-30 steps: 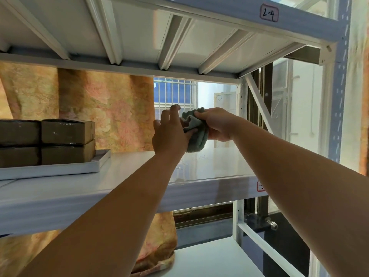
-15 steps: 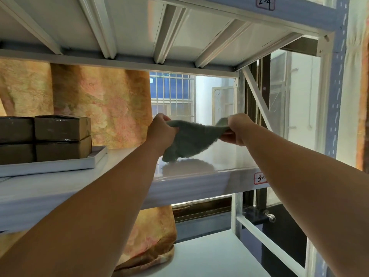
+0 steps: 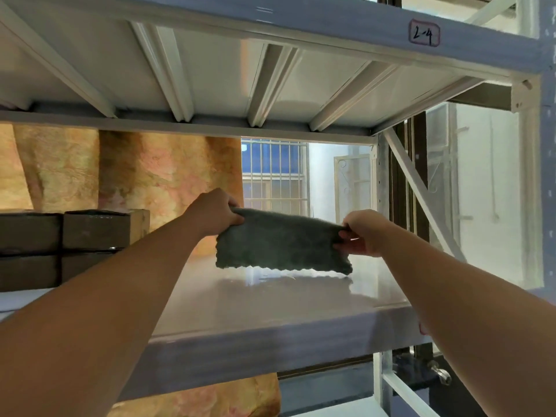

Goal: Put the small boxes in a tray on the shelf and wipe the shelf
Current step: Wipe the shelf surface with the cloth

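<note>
A grey-green cloth is stretched flat between my hands just above the white shelf. My left hand pinches its upper left corner. At the upper right corner my right hand pinches the other end. The cloth's lower edge hangs close over the shelf surface, which mirrors it. At the far left, stacked brown small boxes stand two high on the shelf; my left forearm hides the tray under them.
The shelf above hangs low overhead, labelled "2-4". A white upright and diagonal brace bound the right end. An orange patterned sheet backs the left half; a barred window is behind the middle.
The cloth went from bunched between both hands to spread wide. My hands moved apart, the left leftward and the right rightward. The camera view has tilted upward.
</note>
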The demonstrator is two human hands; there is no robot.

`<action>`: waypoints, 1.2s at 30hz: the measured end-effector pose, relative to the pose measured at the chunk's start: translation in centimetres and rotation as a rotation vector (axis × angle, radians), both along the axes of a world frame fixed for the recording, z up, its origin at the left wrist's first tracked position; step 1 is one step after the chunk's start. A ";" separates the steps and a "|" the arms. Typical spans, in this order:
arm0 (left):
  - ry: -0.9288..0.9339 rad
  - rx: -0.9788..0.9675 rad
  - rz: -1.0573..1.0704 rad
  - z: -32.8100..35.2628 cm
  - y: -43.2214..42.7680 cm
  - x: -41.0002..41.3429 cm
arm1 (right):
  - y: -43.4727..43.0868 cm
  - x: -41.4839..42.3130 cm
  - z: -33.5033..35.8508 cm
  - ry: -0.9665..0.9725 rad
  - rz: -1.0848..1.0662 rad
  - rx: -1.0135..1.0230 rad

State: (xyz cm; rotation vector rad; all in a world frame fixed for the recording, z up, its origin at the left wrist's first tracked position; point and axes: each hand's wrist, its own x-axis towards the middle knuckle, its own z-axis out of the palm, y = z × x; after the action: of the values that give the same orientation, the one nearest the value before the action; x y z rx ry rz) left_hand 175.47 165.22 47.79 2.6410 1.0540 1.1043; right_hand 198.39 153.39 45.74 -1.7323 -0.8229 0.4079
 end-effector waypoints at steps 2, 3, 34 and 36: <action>-0.088 -0.062 0.018 0.0 1.6 0.1 | 1.4 -0.2 0.4 -0.055 0.033 0.060; -0.152 -0.105 0.013 0.0 2.6 0.0 | 2.4 -0.2 0.7 -0.090 0.037 0.091; 0.381 -0.035 0.138 -3.8 0.5 -6.8 | 9.6 -10.3 -2.1 -1.261 0.417 -0.403; 0.330 -0.003 0.160 -4.7 0.9 -8.0 | 10.8 -12.4 -2.4 -1.255 0.460 -0.485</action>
State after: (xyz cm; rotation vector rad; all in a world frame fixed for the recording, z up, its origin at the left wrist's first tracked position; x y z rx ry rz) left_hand 167.46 166.15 43.10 2.8430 1.3411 0.6982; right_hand 186.03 164.15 43.39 -2.1883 -2.1739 -0.3002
